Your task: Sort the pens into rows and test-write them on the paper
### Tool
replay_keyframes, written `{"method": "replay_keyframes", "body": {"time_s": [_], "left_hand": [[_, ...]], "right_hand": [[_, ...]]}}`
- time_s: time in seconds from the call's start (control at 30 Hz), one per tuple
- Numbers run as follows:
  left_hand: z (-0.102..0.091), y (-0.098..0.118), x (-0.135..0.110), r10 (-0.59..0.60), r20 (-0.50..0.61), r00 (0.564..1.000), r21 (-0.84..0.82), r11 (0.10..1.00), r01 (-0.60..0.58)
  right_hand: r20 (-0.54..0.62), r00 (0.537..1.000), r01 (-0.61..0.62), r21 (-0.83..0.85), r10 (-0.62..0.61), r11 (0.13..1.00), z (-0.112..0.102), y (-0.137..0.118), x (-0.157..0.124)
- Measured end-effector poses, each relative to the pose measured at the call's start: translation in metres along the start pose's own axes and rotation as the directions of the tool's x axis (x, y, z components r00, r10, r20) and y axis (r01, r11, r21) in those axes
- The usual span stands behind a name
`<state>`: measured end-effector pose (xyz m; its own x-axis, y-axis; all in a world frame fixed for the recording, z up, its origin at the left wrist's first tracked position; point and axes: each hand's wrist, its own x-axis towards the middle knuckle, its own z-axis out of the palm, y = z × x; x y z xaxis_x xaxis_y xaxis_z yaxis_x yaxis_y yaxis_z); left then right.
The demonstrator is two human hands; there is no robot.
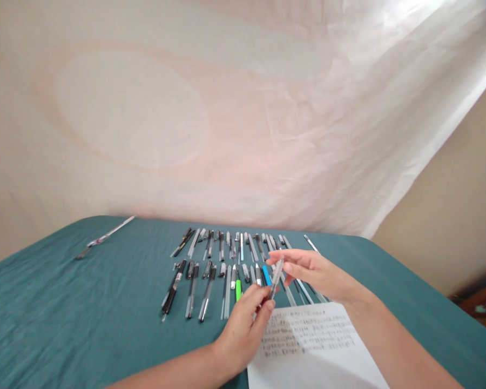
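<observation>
My left hand (245, 324) is closed around the lower part of a clear-barrelled pen (277, 275), held tilted with its upper end up and to the right. My right hand (314, 273) reaches in from the right, its fingers loosely stretched around the upper end of that pen. The thumb lies close beside the barrel; whether it touches is unclear. Below both hands is a white sheet of paper (308, 362) with rows of dark handwriting. Just beyond the hands lie a green highlighter (238, 290) and a blue one (266, 275).
Two rows of pens, refills and caps lie across the green tablecloth (85, 313), including black pens (208, 293) in the front row. A long white stick-like pen (111, 233) lies far left. A pale cloth (227, 108) hangs behind the table.
</observation>
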<state>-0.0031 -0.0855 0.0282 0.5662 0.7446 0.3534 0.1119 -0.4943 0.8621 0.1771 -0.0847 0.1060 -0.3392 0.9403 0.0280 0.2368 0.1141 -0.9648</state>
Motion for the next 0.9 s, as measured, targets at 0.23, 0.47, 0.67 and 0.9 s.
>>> {"method": "replay_keyframes", "body": {"time_s": [0.23, 0.47, 0.67, 0.9], "left_hand": [[0.0009, 0.0023, -0.0002, 0.003, 0.021, 1.0, -0.003, 1.0, -0.003], [0.001, -0.0002, -0.0003, -0.013, 0.017, 1.0, -0.003, 1.0, 0.013], [0.0011, -0.0006, -0.0006, -0.009, 0.023, 1.0, -0.017, 1.0, 0.01], [0.0018, -0.0011, -0.001, -0.005, 0.028, 1.0, -0.016, 1.0, 0.006]], "right_hand": [[-0.149, 0.989, -0.012, -0.013, 0.01, 1.0, -0.0007, 0.0068, 0.003], [-0.11, 0.994, 0.013, -0.015, -0.015, 1.0, -0.0027, 0.0035, 0.0017], [-0.178, 0.984, -0.003, -0.028, -0.002, 1.0, -0.0009, 0.0025, 0.0014], [-0.159, 0.987, -0.011, -0.043, 0.004, 0.999, -0.0023, 0.0059, 0.0035]]}}
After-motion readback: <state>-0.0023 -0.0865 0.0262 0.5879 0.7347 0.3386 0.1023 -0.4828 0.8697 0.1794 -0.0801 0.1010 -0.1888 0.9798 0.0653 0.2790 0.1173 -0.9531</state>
